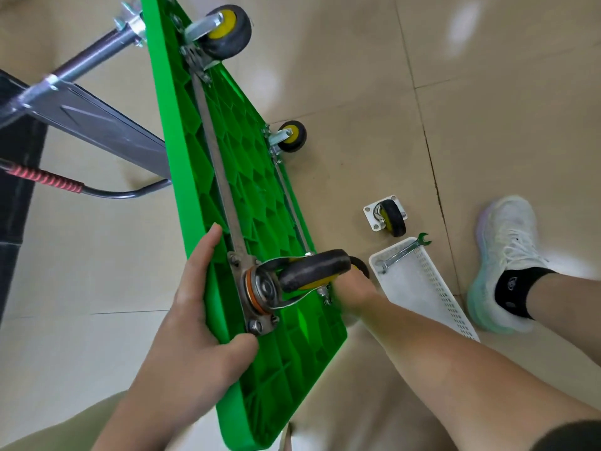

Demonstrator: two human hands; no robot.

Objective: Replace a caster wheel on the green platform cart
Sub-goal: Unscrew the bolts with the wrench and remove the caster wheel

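The cart (247, 196) is tipped up on its side on the floor. The left grip (195, 314) holds its edge, right beside the wheel (313, 266) plate. The right grip (353, 289) reaches in behind that wheel; I cannot tell if it holds anything. Hold the cart steady and turn the bolts slowly. The spare wheel (388, 216) and wrench (403, 252) lie just past the right grip.

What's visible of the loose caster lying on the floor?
The loose caster rests, seemingly plate-down, on the tile floor, right of the green cart and apart from it. Black tyre, yellow hub, silvery fork, pale rectangular mounting plate with corner holes. No hand touches it; the white basket sits close by, seemingly not touching.
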